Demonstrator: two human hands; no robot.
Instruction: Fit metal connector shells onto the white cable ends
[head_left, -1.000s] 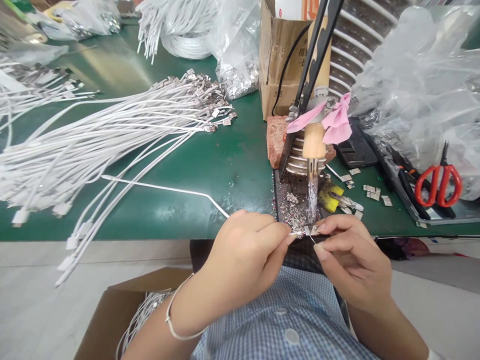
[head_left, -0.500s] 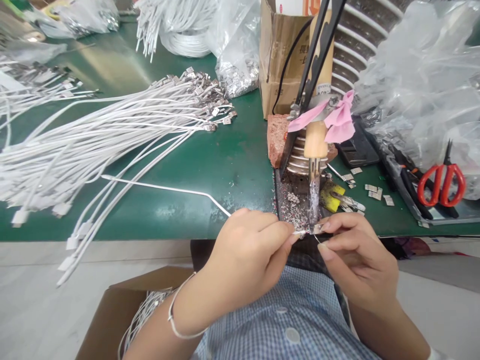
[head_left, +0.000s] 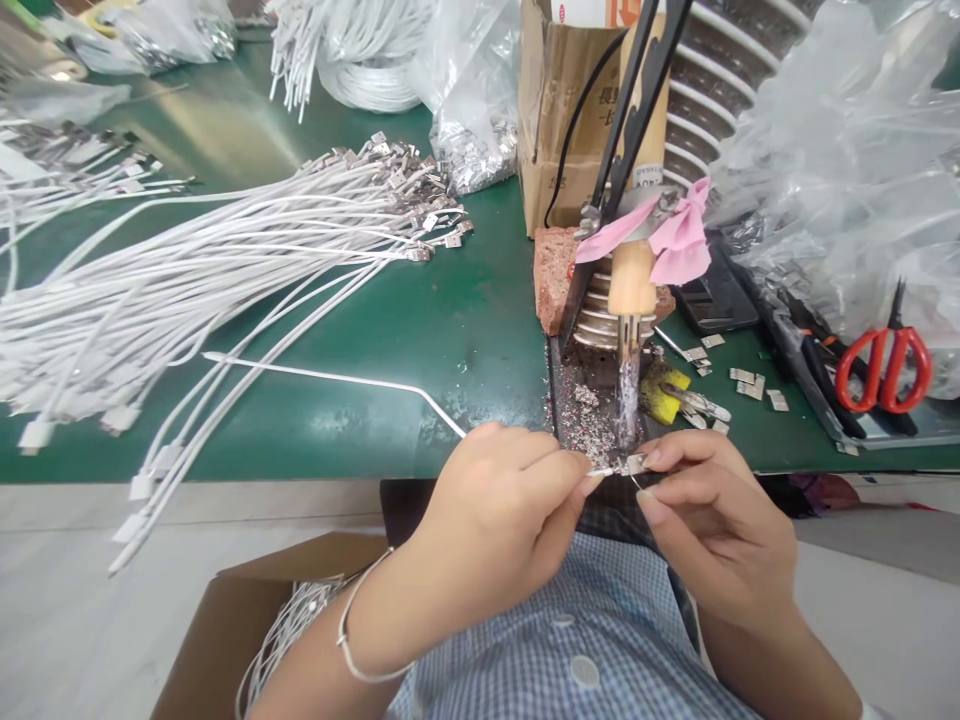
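Observation:
My left hand is closed, pinching a white cable near its stripped end. The rest of that cable trails left across the bench. Between the fingertips of my right hand is a small metal USB connector, and a thin strand of solder wire shows by the thumb. Cable end and connector meet just under the tip of a soldering iron, which is clamped pointing down; whether they touch the tip I cannot tell. A pink cloth strip is tied above its wooden handle.
A large bundle of white USB cables lies left. Solder crumbs and a yellow sponge sit around the iron. Rightward are loose connectors, red-handled scissors and plastic bags. A cardboard box stands below.
The connector and cable end have dropped slightly below the iron's tip, and more of the connector shows. Both hands keep their grip and have barely moved.

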